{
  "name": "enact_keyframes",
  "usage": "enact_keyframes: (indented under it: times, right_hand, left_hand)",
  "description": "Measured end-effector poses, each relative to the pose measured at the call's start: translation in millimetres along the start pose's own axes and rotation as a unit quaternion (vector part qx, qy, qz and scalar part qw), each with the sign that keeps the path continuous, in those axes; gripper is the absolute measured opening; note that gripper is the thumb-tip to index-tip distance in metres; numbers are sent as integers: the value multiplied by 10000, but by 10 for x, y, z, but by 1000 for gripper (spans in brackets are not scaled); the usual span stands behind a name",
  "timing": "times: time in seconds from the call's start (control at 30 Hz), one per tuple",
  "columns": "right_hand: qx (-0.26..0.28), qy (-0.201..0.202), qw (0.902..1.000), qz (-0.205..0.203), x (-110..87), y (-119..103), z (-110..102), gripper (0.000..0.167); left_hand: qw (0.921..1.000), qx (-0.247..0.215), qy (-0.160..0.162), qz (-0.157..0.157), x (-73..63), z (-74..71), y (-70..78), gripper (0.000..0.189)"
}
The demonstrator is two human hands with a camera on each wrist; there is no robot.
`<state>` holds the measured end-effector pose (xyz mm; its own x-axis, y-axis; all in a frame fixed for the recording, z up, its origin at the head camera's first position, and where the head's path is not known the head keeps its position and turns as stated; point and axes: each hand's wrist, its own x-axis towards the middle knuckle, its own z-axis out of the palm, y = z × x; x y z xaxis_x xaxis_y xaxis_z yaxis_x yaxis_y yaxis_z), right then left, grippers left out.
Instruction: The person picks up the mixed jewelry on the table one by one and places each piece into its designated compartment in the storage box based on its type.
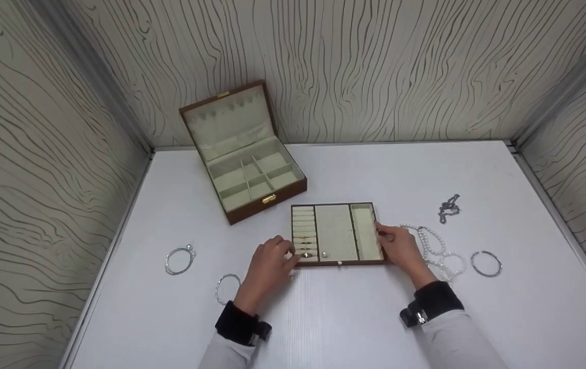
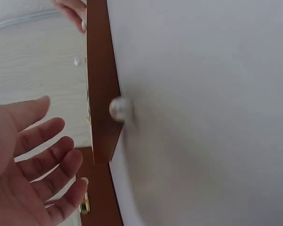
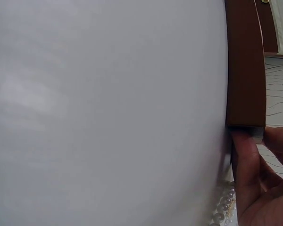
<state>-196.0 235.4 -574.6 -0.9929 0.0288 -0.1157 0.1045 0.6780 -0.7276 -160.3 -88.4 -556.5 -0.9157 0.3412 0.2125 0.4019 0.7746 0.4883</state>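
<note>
A shallow brown jewelry tray (image 1: 336,233) lies on the table, with ring rolls at left, a flat middle panel and a long compartment at right. Several rings (image 1: 306,246) sit in the nearer rolls. A small round stud (image 1: 324,254) is on the middle panel. My left hand (image 1: 272,261) is at the tray's near left corner; in the left wrist view its fingers (image 2: 52,162) are spread and loosely bent, holding nothing. A pale round knob (image 2: 120,109) shows at the tray's front face. With thumb and fingers, my right hand (image 1: 399,248) pinches the tray's right end.
Behind to the left stands a brown jewelry box (image 1: 267,202), lid raised, with divided compartments. Bracelets (image 1: 179,260) lie at left, one bangle (image 1: 227,289) beside my left forearm. Pearl strands (image 1: 439,251), another bangle (image 1: 486,263) and a silver chain (image 1: 449,208) lie at right.
</note>
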Motion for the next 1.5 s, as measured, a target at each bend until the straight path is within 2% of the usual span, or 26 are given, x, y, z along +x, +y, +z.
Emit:
enact_keyframes:
  times: [0.17,0.4,0.53,0.9,1.07,1.27,1.37,1.5]
  right_hand:
    - [-45,4,10000,-19,3,2,2,40]
    - [-20,-7,10000,-81,2,10,-11,40]
    - [95,-47,9999,-90,-3,12,-5,40]
    - [45,-40,10000,-36,-2,9,4,40]
    - [9,-4,10000,-84,-11,7,8,40]
    - [37,46,9999,-108,-19,20,10,40]
    - [85,78,9998,-151,-19,48,14,40]
    - [82,-10,9996,-257,-34,89,-4,41]
  left_hand:
    - [9989,-46,-185,-431,-97,-109,-123,22]
    - [9953,-244,-843,-419,-184,-92,-131,28]
    - [9929,-336,-1047,-463,-216,-29,-112,24]
    - [9911,-410,-1208,-370,-227,61,-117,15]
    - [9928,-287,-1139,-237,-225,84,-126,8]
    - [9938,-312,-1023,-315,-232,85,-118,10]
    - [9924,-444,-1079,-386,-228,62,-100,12]
    - [9864,-904,-1296,-443,-211,12,-68,18]
